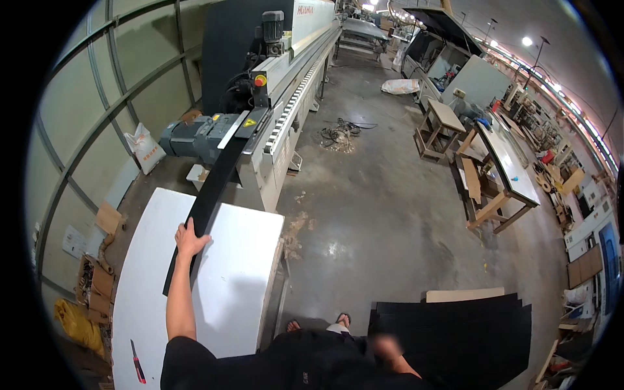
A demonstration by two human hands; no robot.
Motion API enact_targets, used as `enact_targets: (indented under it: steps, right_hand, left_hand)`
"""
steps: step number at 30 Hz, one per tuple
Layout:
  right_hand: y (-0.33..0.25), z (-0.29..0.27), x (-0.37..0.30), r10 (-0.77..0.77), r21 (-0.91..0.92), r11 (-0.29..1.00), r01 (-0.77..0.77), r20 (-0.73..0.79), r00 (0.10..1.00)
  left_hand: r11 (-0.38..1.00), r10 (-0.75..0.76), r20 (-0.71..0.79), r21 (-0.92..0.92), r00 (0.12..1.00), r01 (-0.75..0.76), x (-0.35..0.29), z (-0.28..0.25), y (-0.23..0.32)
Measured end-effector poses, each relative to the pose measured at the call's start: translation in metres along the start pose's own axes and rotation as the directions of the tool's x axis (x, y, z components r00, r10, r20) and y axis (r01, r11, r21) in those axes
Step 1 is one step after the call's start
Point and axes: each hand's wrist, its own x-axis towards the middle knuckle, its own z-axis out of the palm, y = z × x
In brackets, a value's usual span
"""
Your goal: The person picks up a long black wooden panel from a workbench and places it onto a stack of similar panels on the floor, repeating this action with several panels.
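A long, narrow black board (218, 188) lies across the white tabletop (240, 253), its far end on the edge of a long machine (260, 127). My left hand (190, 240) grips this board across its width, thumb toward the right edge and fingers at the left. Down by my right side, my right hand (388, 349) is smeared by motion, so its fingers cannot be made out. It is nearest to a stack of black boards (461, 338) low on the right. A red and black utility knife (137, 362) rests near the tabletop's left corner.
The machine carries a grey motor (195, 136) and a red and yellow stop button (260, 80). A white sack (144, 149) leans by the left wall. Tangled cables (341, 134) lie on the concrete floor. A wooden-legged table (507, 162) stands at right.
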Motion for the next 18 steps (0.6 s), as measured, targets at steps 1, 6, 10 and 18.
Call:
enact_targets:
  steps: [1, 6, 10, 18]
  right_hand:
    - [0.008, -0.004, 0.003, 0.010, -0.011, 1.000, -0.010, 0.000, 1.000]
    - [0.054, -0.061, 0.060, -0.451, -0.194, 0.862, 0.469, 0.132, 0.883]
    - [0.015, -0.019, 0.013, -0.313, -0.141, 0.938, 0.315, 0.041, 0.949]
    - [0.017, -0.014, -0.015, -0.031, -0.212, 0.977, 0.008, -0.104, 0.994]
  left_hand:
    - [1.000, -0.015, 0.002, -0.006, 1.000, 0.015, 0.005, -0.002, 0.002]
    - [0.999, 0.037, 0.006, -0.027, 0.999, -0.037, 0.044, 0.021, 0.066]
    - [0.999, 0.005, -0.057, 0.043, 0.998, -0.002, 0.057, 0.015, 0.044]
    - [0.999, 0.001, -0.011, 0.035, 1.000, 0.000, 0.061, 0.020, 0.064]
